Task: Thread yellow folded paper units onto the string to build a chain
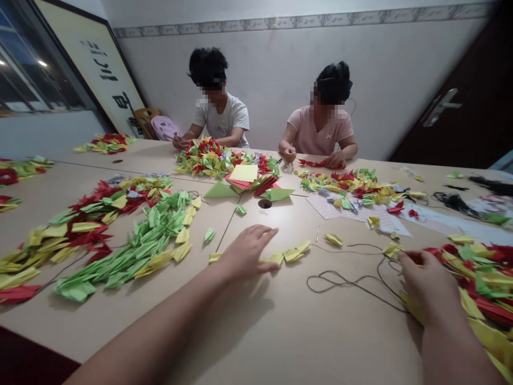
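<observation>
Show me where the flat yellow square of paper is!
In the head view, it's near the middle: the yellow square lies on top of red papers, with green papers at both sides, beyond the left hand.

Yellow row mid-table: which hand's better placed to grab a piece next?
Left, I'd say: the left hand is at the yellow row; the right hand is farther off, fingertips at another yellow piece.

The yellow folded paper pieces (pixel 296 253) look matt. The table (pixel 304 331) is smooth; the door handle (pixel 441 108) is shiny metal.
</observation>
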Action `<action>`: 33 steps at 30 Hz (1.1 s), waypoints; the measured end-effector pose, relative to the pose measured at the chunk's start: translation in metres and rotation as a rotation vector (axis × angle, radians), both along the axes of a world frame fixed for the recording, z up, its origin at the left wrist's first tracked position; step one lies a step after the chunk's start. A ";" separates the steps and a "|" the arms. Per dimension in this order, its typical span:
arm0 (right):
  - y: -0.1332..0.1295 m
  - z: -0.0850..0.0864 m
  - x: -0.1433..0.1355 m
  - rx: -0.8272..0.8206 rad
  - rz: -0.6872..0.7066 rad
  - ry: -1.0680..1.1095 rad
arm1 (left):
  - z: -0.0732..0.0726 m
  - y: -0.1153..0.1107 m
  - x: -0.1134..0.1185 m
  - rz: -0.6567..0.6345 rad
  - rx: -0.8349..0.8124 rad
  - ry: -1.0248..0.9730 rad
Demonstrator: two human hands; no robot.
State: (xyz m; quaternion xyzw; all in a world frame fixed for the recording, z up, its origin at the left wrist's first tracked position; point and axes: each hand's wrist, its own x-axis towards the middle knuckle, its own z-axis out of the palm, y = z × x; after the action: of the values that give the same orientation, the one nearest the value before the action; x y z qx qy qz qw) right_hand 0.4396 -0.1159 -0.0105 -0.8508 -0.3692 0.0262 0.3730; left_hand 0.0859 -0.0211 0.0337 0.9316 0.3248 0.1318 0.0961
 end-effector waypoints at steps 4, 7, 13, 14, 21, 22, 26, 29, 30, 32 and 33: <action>0.005 0.014 -0.024 -0.046 0.038 -0.307 | 0.003 0.004 -0.058 0.042 -0.048 0.002; 0.017 0.020 -0.062 0.054 0.344 -0.398 | -0.009 0.003 -0.088 0.064 -0.107 0.019; 0.040 0.013 -0.141 -0.040 1.017 -0.503 | -0.020 0.008 -0.113 0.099 -0.226 -0.011; 0.042 0.010 -0.150 -0.041 1.047 -0.511 | -0.019 0.009 -0.114 0.098 -0.240 -0.024; 0.045 0.000 -0.170 -0.018 1.081 -0.494 | -0.017 0.012 -0.109 0.057 -0.275 -0.065; 0.045 0.000 -0.171 -0.016 1.068 -0.490 | -0.017 0.012 -0.109 0.054 -0.277 -0.068; 0.043 0.001 -0.178 -0.014 1.032 -0.486 | -0.015 0.009 -0.107 0.064 -0.251 -0.066; 0.040 0.002 -0.179 -0.024 1.025 -0.469 | -0.017 0.003 -0.098 0.061 -0.203 -0.058; 0.040 0.002 -0.178 -0.029 1.031 -0.462 | -0.018 0.002 -0.094 0.052 -0.190 -0.054; 0.039 0.001 -0.176 -0.038 1.053 -0.456 | -0.022 0.000 -0.086 0.039 -0.167 -0.046; 0.039 0.001 -0.175 -0.042 1.062 -0.458 | -0.023 -0.001 -0.083 0.039 -0.156 -0.045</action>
State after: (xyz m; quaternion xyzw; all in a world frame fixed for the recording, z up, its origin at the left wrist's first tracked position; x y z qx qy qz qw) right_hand 0.2650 -0.0774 -0.0092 -0.5400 -0.8164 0.0322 0.2022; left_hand 0.0030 -0.0216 0.0104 0.9116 0.3500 0.1287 0.1732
